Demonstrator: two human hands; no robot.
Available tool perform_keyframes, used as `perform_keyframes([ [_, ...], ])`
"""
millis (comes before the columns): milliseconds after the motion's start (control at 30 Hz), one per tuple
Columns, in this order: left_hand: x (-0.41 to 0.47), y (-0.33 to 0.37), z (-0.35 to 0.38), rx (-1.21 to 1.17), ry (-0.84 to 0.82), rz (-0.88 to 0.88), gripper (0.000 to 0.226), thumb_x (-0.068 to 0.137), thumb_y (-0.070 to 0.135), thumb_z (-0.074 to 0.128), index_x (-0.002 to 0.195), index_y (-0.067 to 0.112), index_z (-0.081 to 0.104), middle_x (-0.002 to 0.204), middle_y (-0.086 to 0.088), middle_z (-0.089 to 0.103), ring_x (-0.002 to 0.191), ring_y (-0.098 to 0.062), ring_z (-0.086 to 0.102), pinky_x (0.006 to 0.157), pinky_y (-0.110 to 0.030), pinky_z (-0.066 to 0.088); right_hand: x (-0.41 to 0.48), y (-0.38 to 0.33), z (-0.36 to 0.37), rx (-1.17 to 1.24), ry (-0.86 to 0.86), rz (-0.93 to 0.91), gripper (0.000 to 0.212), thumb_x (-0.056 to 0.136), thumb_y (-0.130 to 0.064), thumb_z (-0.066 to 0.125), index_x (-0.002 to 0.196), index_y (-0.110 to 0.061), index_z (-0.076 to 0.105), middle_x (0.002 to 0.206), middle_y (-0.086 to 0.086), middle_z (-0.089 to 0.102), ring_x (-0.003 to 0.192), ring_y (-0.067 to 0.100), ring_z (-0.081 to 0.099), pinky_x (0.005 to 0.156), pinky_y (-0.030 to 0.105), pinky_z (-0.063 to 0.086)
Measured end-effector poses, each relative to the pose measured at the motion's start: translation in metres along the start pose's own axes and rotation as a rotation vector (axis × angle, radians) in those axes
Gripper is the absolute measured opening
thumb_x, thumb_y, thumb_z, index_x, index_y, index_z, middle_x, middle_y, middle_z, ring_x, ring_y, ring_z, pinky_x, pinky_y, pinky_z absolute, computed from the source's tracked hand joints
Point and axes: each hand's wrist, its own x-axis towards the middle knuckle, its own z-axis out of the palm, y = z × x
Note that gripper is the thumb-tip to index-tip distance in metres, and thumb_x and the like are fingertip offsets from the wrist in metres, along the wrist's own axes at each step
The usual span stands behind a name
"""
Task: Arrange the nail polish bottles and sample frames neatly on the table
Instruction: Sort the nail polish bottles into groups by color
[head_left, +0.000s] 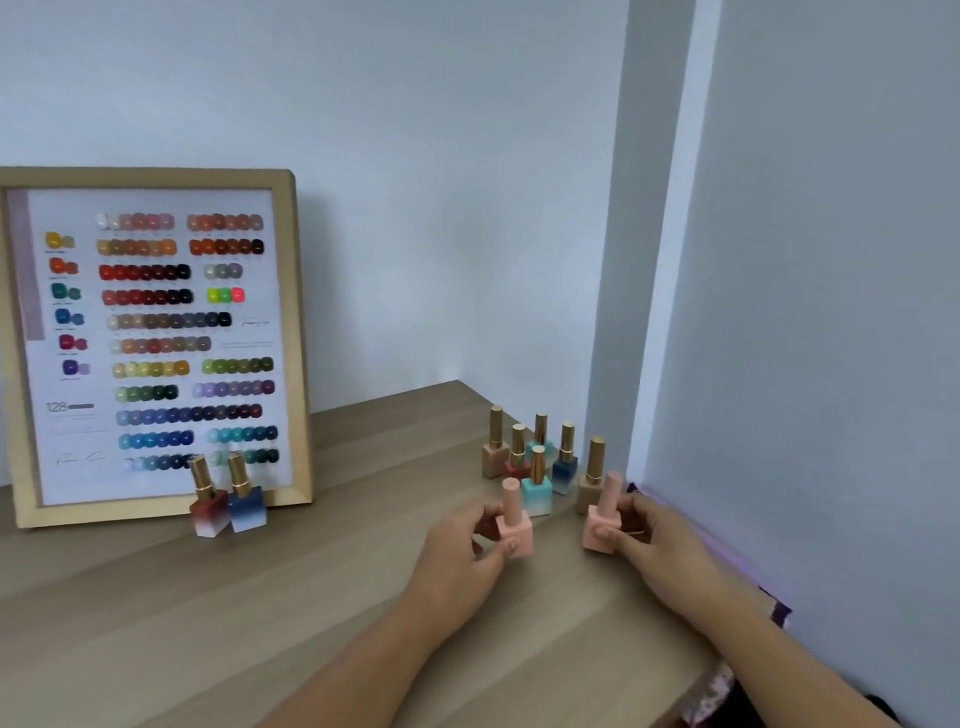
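Head view: both hands (left (467, 545), right (660, 540)) each grip a pink bottle upright on the table (260, 623)

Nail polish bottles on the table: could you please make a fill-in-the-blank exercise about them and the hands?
1. Each hand holds one ____ bottle: the left hand and the right hand.
2. The two bottles in front of the sample frame are a red bottle and a ____ one.
3. The caps of the bottles clustered near the wall are ____ in colour.
4. The sample frame stands on the ____ side of the table.

Missing words: pink; blue; gold; left
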Motion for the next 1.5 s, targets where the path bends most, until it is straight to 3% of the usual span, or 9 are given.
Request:
perform_keyframes([
  [133, 0.017, 0.013, 0.029, -0.024, 0.001, 0.01, 0.026, 0.081, 0.021, 0.067, 0.105, 0.029, 0.06, 0.098, 0.012, 0.063, 0.087, 0.0, 0.057, 0.069, -0.01, 0.043, 0.009, 0.009, -0.006, -0.018, 0.026, 0.023, 0.027, 0.081, -0.031, 0.067, 0.107, -0.029, 0.061, 0.101, -0.013, 0.066, 0.093, 0.003, 0.059, 0.088, 0.029, 0.048],
  [267, 0.031, 0.018, 0.046, -0.012, 0.016, 0.004, 0.028, 0.08, 0.021, 0.069, 0.106, 0.026, 0.062, 0.099, 0.01, 0.064, 0.086, 0.0, 0.057, 0.069, -0.01, 0.043, 0.012, 0.011, -0.005, -0.032, 0.027, 0.002, 0.027, 0.081, -0.032, 0.067, 0.108, -0.033, 0.059, 0.101, -0.016, 0.064, 0.091, -0.004, 0.056, 0.076, 0.014, 0.043],
  [533, 0.035, 0.019, 0.051, 0.054, -0.01, -0.052, 0.036, 0.081, 0.022, 0.068, 0.115, 0.025, 0.057, 0.106, 0.01, 0.06, 0.092, -0.002, 0.055, 0.076, -0.013, 0.043, 0.009, 0.004, -0.004, -0.058, 0.047, -0.046, 0.027, 0.08, -0.03, 0.068, 0.101, -0.039, 0.055, 0.09, -0.027, 0.055, 0.086, -0.006, 0.053, 0.069, 0.007, 0.038],
  [633, 0.029, 0.02, 0.045, 0.018, -0.004, -0.05, 0.032, 0.08, 0.019, 0.07, 0.107, 0.028, 0.056, 0.1, 0.012, 0.062, 0.084, 0.001, 0.056, 0.065, -0.008, 0.045, 0.005, 0.001, -0.004, -0.026, 0.132, -0.059, 0.033, 0.076, -0.03, 0.072, 0.104, -0.032, 0.055, 0.094, -0.021, 0.057, 0.087, -0.003, 0.054, 0.069, 0.01, 0.041],
  [800, 0.007, 0.007, 0.015, 0.032, 0.08, -0.038, 0.03, 0.079, 0.024, 0.069, 0.103, 0.031, 0.052, 0.094, 0.013, 0.056, 0.089, -0.001, 0.055, 0.069, -0.013, 0.045, -0.014, -0.002, -0.007, 0.111, 0.313, -0.041, 0.028, 0.072, -0.029, 0.076, 0.083, -0.025, 0.051, 0.08, -0.004, 0.054, 0.074, 0.01, 0.051, 0.064, 0.019, 0.041],
  [900, -0.008, -0.009, -0.016, 0.112, 0.126, -0.028, 0.03, 0.079, 0.025, 0.069, 0.103, 0.033, 0.051, 0.093, 0.014, 0.056, 0.088, 0.001, 0.055, 0.068, -0.012, 0.043, -0.03, -0.009, 0.0, 0.168, 0.324, -0.06, 0.022, 0.075, -0.028, 0.073, 0.074, -0.022, 0.052, 0.068, -0.003, 0.05, 0.064, 0.007, 0.045, 0.058, 0.019, 0.04],
  [1067, -0.03, -0.039, -0.074, 0.217, 0.227, -0.05, 0.029, 0.078, 0.023, 0.07, 0.1, 0.031, 0.053, 0.09, 0.016, 0.056, 0.086, 0.003, 0.055, 0.066, -0.013, 0.04, -0.038, -0.047, 0.04, 0.216, 0.166, -0.187, 0.019, 0.074, -0.019, 0.075, 0.072, -0.021, 0.056, 0.069, -0.005, 0.055, 0.062, 0.002, 0.049, 0.06, 0.014, 0.044],
  [1333, -0.063, -0.1, -0.168, 0.277, 0.453, -0.192, 0.02, 0.078, 0.019, 0.071, 0.093, 0.024, 0.059, 0.087, 0.01, 0.061, 0.083, -0.006, 0.058, 0.065, -0.018, 0.042, -0.006, -0.117, 0.155, 0.145, -0.188, -0.263, 0.019, 0.077, -0.031, 0.072, 0.088, -0.029, 0.057, 0.084, -0.009, 0.058, 0.078, 0.007, 0.054, 0.065, 0.015, 0.045],
  [1500, -0.065, -0.134, -0.205, 0.107, 0.573, -0.381, 0.038, 0.076, 0.024, 0.074, 0.107, 0.021, 0.053, 0.106, 0.004, 0.057, 0.101, -0.013, 0.053, 0.088, -0.033, 0.045, 0.015, -0.158, 0.227, 0.146, -0.276, -0.334, 0.029, 0.078, -0.033, 0.069, 0.103, -0.034, 0.054, 0.094, -0.017, 0.053, 0.086, 0.0, 0.052, 0.071, 0.012, 0.042],
])
